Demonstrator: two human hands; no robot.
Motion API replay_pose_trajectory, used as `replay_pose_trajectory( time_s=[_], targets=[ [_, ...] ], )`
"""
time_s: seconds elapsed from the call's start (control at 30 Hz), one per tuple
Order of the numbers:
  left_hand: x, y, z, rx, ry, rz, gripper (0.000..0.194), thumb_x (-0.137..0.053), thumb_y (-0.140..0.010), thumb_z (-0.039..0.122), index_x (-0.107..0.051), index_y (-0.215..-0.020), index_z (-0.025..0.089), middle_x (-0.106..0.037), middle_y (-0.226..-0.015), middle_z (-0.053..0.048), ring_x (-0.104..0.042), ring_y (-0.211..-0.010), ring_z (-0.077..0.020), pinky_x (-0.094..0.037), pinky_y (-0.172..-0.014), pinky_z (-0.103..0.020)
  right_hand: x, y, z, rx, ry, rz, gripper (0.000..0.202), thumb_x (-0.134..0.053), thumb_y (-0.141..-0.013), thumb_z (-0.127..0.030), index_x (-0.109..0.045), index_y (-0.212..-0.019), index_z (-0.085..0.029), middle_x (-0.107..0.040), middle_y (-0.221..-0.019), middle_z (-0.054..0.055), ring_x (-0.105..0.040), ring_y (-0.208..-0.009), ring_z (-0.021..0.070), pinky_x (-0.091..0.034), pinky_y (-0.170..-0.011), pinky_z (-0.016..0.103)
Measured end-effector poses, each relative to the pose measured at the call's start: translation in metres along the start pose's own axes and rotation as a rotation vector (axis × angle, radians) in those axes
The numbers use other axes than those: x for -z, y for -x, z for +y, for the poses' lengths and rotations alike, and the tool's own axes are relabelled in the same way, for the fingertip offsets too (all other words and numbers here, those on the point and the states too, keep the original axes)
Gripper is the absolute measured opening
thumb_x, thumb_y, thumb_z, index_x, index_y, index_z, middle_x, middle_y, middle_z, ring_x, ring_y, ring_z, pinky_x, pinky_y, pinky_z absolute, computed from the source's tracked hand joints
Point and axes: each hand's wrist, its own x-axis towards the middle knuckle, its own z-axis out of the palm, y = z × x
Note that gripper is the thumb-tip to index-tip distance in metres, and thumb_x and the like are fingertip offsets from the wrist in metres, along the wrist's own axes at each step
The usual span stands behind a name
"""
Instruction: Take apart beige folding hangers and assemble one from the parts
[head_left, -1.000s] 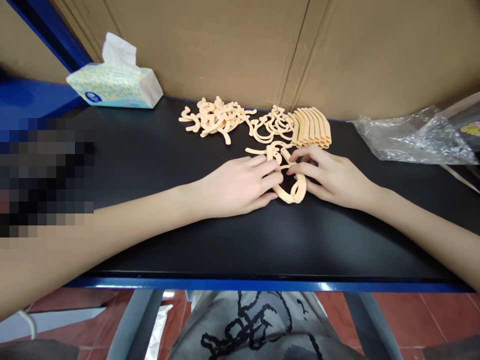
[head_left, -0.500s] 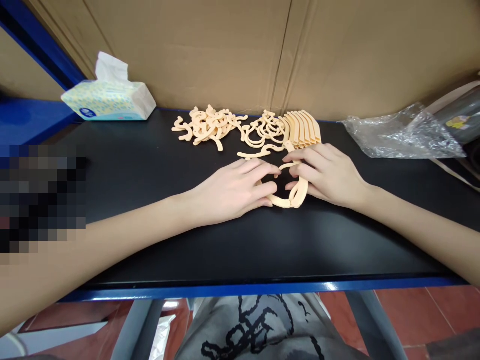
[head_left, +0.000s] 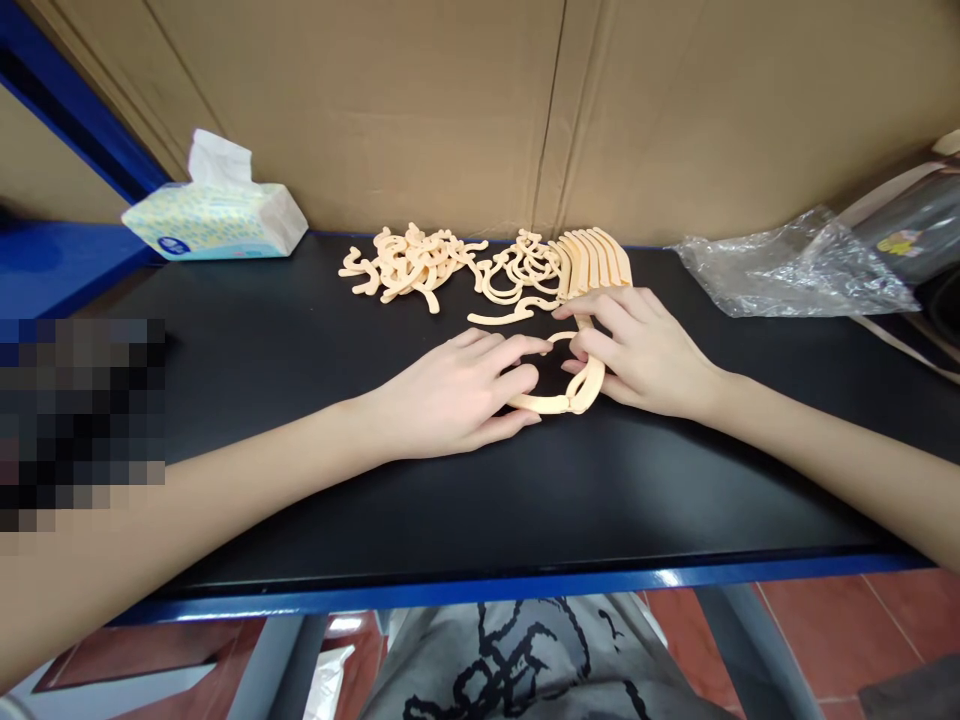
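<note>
Low over the black table, both hands are on a cream curved plastic assembly (head_left: 589,385) made of joined pieces. My left hand (head_left: 465,392) has its fingers closed on the left part of it, partly hiding that part. My right hand (head_left: 645,350) grips its right side, fingers curled over the upright piece. Just behind the hands lies a loose cream hook-shaped piece (head_left: 501,318). Farther back are a heap of branched cream pieces (head_left: 412,265), a cluster of curved hooks (head_left: 521,270) and a neat row of cream hanger arms (head_left: 596,262).
A tissue pack (head_left: 217,220) stands at the back left of the black table (head_left: 450,520). Crumpled clear plastic (head_left: 795,265) and a dark bag-like item (head_left: 915,225) lie at the right. Cardboard (head_left: 360,110) rises behind; a blurred patch covers the far left.
The camera view has shifted slightly. Both hands still hold the assembly, and my left thumb sits a little farther from the index finger.
</note>
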Motion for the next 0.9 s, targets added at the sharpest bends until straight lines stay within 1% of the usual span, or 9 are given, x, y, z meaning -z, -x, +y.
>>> replay_pose_trajectory(
  time_s=[0.1,0.2,0.33,0.37,0.47,0.57,0.67,0.8,0.9],
  targets=[
    [0.0,0.0002,0.0002,-0.011,0.008,0.009,0.032,-0.038,-0.093,0.037,-0.059,-0.087,0.013,-0.051,-0.129,-0.013,-0.057,-0.096,-0.024,-0.044,-0.086,-0.039,0.0001,-0.0003,0.0003,0.004,-0.072,-0.028,0.016,-0.048,-0.09,-0.03,-0.052,-0.082,-0.017,-0.056,-0.122,0.014,-0.049,-0.111,0.0273,-0.04,-0.086,0.042],
    [0.0011,0.0006,0.0002,-0.036,0.005,0.011,0.031,-0.04,-0.092,0.036,-0.059,-0.084,0.013,-0.052,-0.129,-0.013,-0.058,-0.09,-0.0218,-0.046,-0.081,-0.036,0.0003,-0.0007,0.0006,0.007,-0.161,-0.064,0.014,-0.047,-0.09,-0.028,-0.053,-0.084,-0.017,-0.059,-0.117,0.013,-0.052,-0.108,0.0259,-0.041,-0.088,0.042],
    [0.002,0.001,-0.0009,-0.103,-0.025,-0.006,0.023,-0.042,-0.09,0.025,-0.061,-0.081,0.014,-0.053,-0.128,-0.012,-0.058,-0.09,-0.0204,-0.046,-0.077,-0.033,0.0003,-0.0013,0.0006,0.006,-0.233,-0.066,0.014,-0.045,-0.091,-0.027,-0.054,-0.086,-0.018,-0.064,-0.103,0.01,-0.056,-0.097,0.0229,-0.043,-0.081,0.038],
    [0.0019,0.0011,-0.0012,-0.119,-0.027,-0.002,0.024,-0.042,-0.09,0.025,-0.061,-0.081,0.014,-0.053,-0.128,-0.012,-0.057,-0.09,-0.0205,-0.046,-0.076,-0.033,0.0004,-0.0015,0.0006,0.006,-0.228,-0.072,0.016,-0.045,-0.091,-0.028,-0.054,-0.084,-0.017,-0.064,-0.102,0.01,-0.057,-0.093,0.0222,-0.044,-0.078,0.037],
    [0.001,0.001,-0.0013,-0.132,-0.01,0.018,0.032,-0.041,-0.092,0.035,-0.062,-0.081,0.013,-0.055,-0.126,-0.013,-0.057,-0.092,-0.0214,-0.046,-0.077,-0.034,0.0008,-0.002,0.0004,0.014,-0.196,-0.092,0.023,-0.045,-0.092,-0.034,-0.054,-0.081,-0.016,-0.064,-0.1,0.01,-0.057,-0.086,0.021,-0.044,-0.073,0.034],
    [0.0006,0.0009,-0.0009,-0.129,0.009,0.028,0.041,-0.04,-0.092,0.044,-0.064,-0.079,0.013,-0.054,-0.126,-0.013,-0.057,-0.094,-0.0218,-0.047,-0.08,-0.034,0.0016,-0.0025,0.0002,0.036,-0.188,-0.099,0.029,-0.048,-0.089,-0.042,-0.054,-0.078,-0.016,-0.063,-0.099,0.011,-0.057,-0.086,0.0219,-0.044,-0.074,0.035],
    [0.001,0.0012,-0.0009,-0.139,0.015,0.037,0.044,-0.04,-0.092,0.046,-0.065,-0.076,0.014,-0.056,-0.124,-0.013,-0.057,-0.094,-0.0223,-0.047,-0.08,-0.034,0.0024,-0.0026,0.0,0.05,-0.194,-0.094,0.035,-0.05,-0.087,-0.048,-0.053,-0.073,-0.016,-0.061,-0.106,0.014,-0.056,-0.092,0.0247,-0.044,-0.076,0.038],
    [0.001,0.002,-0.0014,-0.164,0.026,0.045,0.046,-0.04,-0.091,0.046,-0.066,-0.072,0.013,-0.059,-0.119,-0.014,-0.058,-0.093,-0.0233,-0.047,-0.08,-0.035,0.0026,-0.0015,0.0001,0.034,-0.247,-0.111,0.032,-0.05,-0.087,-0.046,-0.053,-0.075,-0.016,-0.051,-0.127,0.016,-0.05,-0.11,0.0283,-0.043,-0.086,0.042],
    [0.0012,0.0022,-0.0014,-0.17,0.047,0.034,0.045,-0.041,-0.091,0.046,-0.066,-0.071,0.014,-0.059,-0.119,-0.014,-0.058,-0.094,-0.023,-0.047,-0.081,-0.035,0.0015,0.0,0.0009,-0.007,-0.313,-0.137,0.029,-0.052,-0.086,-0.046,-0.054,-0.08,-0.017,-0.048,-0.133,0.016,-0.049,-0.114,0.028,-0.043,-0.089,0.042]
  ],
)
